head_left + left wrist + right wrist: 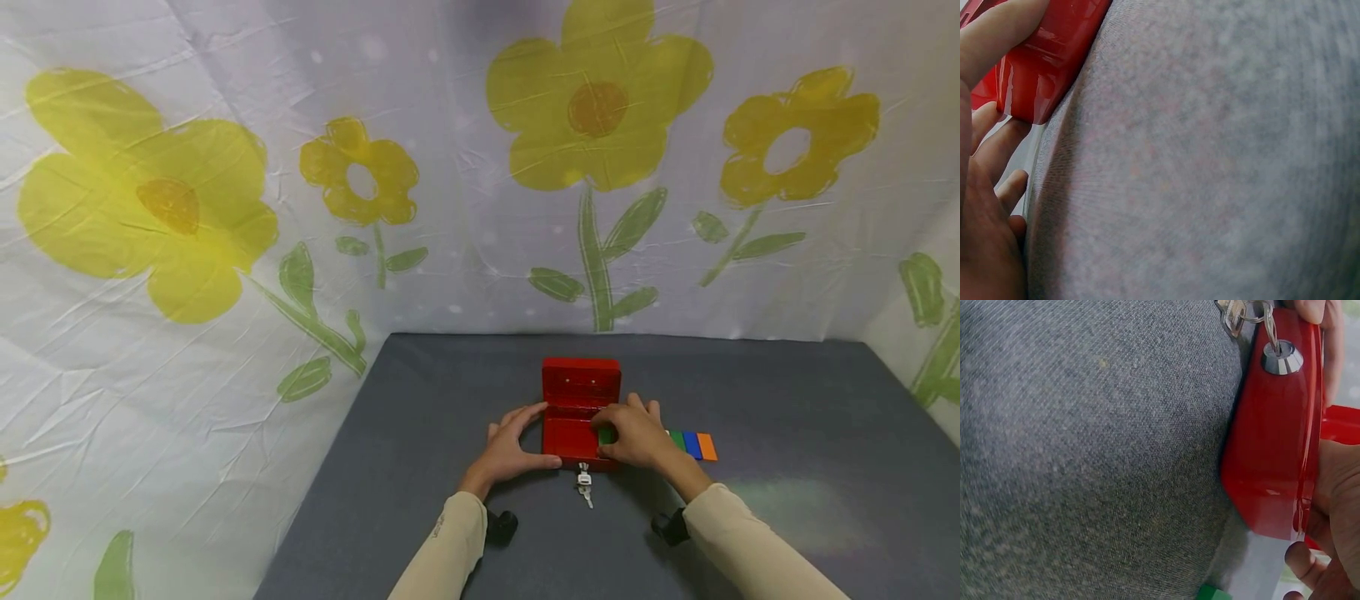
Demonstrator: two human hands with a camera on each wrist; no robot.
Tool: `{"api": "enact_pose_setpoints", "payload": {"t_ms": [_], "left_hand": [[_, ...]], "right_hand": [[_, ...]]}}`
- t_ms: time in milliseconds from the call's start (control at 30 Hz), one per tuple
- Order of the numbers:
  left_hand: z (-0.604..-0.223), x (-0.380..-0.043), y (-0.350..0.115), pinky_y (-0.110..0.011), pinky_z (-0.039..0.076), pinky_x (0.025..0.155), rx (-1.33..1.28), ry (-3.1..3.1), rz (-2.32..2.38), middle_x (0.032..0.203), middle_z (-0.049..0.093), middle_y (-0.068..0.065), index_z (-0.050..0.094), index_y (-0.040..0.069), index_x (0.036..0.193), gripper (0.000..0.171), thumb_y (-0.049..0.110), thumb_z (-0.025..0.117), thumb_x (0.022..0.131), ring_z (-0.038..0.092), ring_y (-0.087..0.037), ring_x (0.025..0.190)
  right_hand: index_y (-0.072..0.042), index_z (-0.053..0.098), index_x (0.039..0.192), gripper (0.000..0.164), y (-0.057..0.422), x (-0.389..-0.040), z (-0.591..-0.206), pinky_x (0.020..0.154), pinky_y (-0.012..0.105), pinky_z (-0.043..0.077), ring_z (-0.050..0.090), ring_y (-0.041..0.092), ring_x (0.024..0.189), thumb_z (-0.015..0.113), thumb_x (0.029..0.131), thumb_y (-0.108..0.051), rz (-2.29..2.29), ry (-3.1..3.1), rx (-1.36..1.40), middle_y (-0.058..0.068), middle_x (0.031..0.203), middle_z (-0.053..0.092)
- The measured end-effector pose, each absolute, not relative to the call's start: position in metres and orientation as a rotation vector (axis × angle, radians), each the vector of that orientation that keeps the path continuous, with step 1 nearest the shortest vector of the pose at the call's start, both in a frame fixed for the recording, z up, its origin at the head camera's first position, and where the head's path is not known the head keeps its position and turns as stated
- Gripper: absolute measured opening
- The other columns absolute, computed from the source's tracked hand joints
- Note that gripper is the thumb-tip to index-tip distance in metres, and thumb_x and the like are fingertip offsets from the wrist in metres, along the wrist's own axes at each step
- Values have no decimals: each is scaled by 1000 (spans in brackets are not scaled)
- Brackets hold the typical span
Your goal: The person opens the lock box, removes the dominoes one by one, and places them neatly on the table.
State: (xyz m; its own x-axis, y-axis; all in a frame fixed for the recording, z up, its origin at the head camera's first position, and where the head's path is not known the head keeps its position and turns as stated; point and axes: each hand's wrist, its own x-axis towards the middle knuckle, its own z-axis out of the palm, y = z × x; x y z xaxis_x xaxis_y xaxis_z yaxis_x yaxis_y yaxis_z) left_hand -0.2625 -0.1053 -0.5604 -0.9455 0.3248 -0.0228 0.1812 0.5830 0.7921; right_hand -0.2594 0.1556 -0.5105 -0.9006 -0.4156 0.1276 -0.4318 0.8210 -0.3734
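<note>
A red cash box (570, 437) stands with its lid raised, and keys (584, 482) hang from the lock on its front. My left hand (506, 454) grips the box's left side, thumb at the front edge and fingertips towards the back corner. Over the right part of the box, my right hand (637, 433) pinches a green piece (606, 435) between thumb and fingers; its exact shape is mostly hidden. In the right wrist view, the right thumb goes behind the box's front wall (1272, 437).
Right of the box lies a row of flat coloured pieces, among them a blue piece (692, 445) and an orange piece (707, 447); the right hand partly covers the row. All stand on a dark grey table (420, 392) enclosed by a flower-printed cloth (465, 250).
</note>
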Motion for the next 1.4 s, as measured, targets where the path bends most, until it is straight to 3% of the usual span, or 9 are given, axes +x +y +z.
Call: {"api": "enact_pose_setpoints", "payload": {"t_ms": [667,1400], "left_hand": [[-560,-263,-104,-47,36,102,410,2633,1317,156,46,5,42,44,153,93,57,87,72,32,-24,138],[-561,-263,-104,-49,37,102,422,2635,1317,157,45,7,41,47,152,91,58,86,73,32,-24,137]], "right_hand": [[-12,79,105,39,155,-262,-512,73,40,22,42,19,86,92,70,-23,500,-2968,707,5,103,75],[-13,77,112,39,164,-260,-516,72,41,17,39,17,86,89,75,-22,733,-2909,726,6,113,74]]}}
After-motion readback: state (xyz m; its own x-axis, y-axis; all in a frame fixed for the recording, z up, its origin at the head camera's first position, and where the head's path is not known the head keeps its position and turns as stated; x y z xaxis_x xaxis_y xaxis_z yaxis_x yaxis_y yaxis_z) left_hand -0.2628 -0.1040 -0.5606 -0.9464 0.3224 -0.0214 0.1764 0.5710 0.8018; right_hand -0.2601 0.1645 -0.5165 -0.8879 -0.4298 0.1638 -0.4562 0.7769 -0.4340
